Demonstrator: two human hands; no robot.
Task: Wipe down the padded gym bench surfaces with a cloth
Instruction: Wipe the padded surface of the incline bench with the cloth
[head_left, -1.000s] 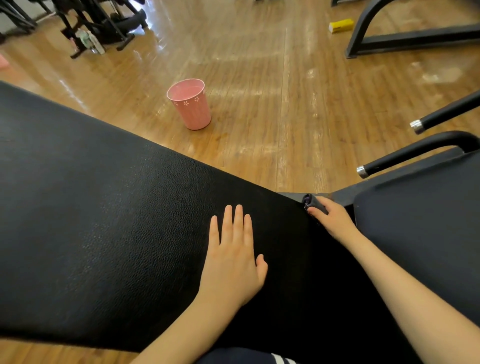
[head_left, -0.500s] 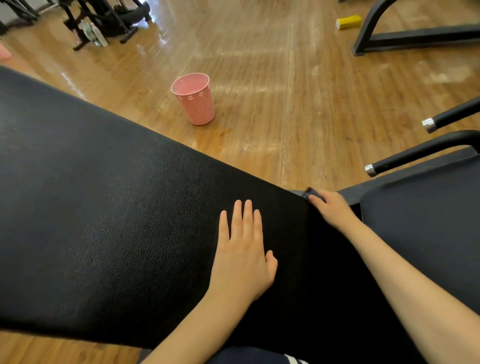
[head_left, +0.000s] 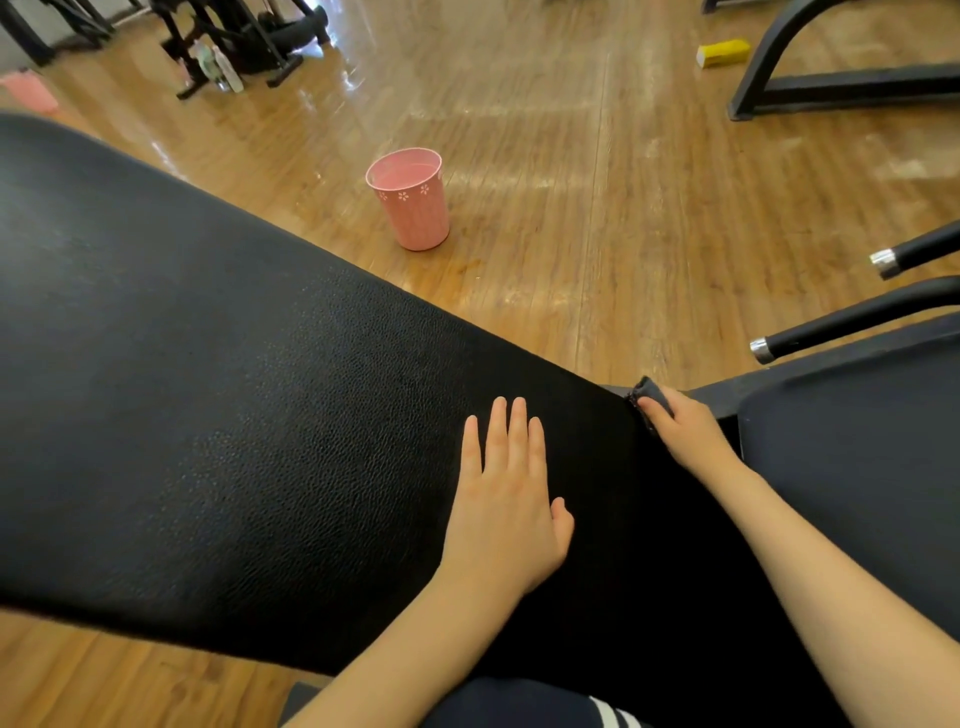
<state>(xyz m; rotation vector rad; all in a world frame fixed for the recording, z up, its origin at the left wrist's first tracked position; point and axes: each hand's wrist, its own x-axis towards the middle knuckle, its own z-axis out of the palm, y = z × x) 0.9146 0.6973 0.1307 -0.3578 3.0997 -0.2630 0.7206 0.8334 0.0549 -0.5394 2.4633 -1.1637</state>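
on the bench pad (head_left: 260, 441), left hand (head_left: 506, 512) lies flat; right hand (head_left: 685, 434) grips cloth (head_left: 649, 391).

Scene brightly lit from far side; glare seen on floor (head_left: 363, 78) at top. Wide-angle bending noted at edges. Counter (head_left: 234, 415) grain rendered sharp, corners softened.
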